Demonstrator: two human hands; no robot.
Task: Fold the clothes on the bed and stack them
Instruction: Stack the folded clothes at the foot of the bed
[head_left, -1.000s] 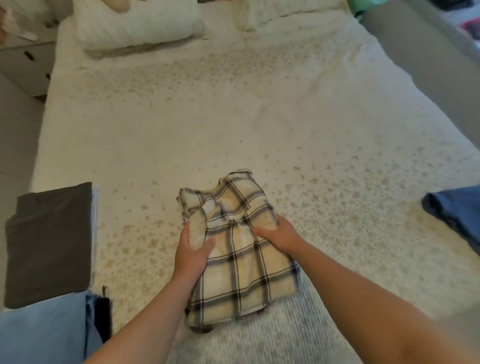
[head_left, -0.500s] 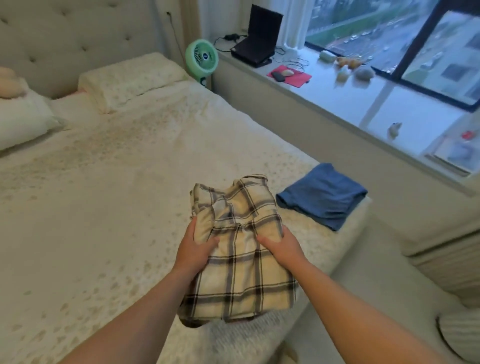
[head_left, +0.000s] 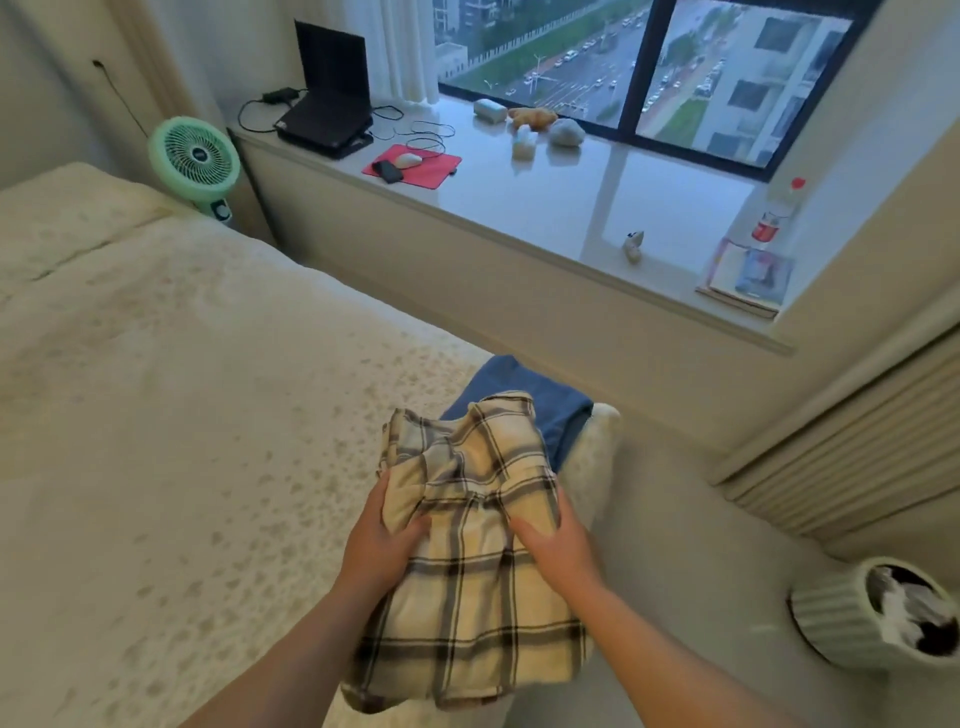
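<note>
A folded cream plaid shirt (head_left: 472, 561) is lifted off the bed (head_left: 171, 415), carried between both hands. My left hand (head_left: 382, 545) grips its left edge, thumb on top. My right hand (head_left: 558, 545) grips its right edge the same way. The shirt's far end overlaps a folded blue garment (head_left: 540, 400), which lies on the bed's near right corner. The underside of the shirt and my fingers beneath it are hidden.
A wide window sill (head_left: 519, 208) runs along the right of the bed, with a laptop (head_left: 327, 98), a red mouse pad (head_left: 413, 166) and small ornaments. A green fan (head_left: 195, 161) stands by the pillow. A ribbed waste bin (head_left: 878, 613) sits on the floor at right.
The plaid shirt was lifted from the middle of the bed and carried right toward the blue garment. My view swung right and the grey and blue clothes at left went out of sight.
</note>
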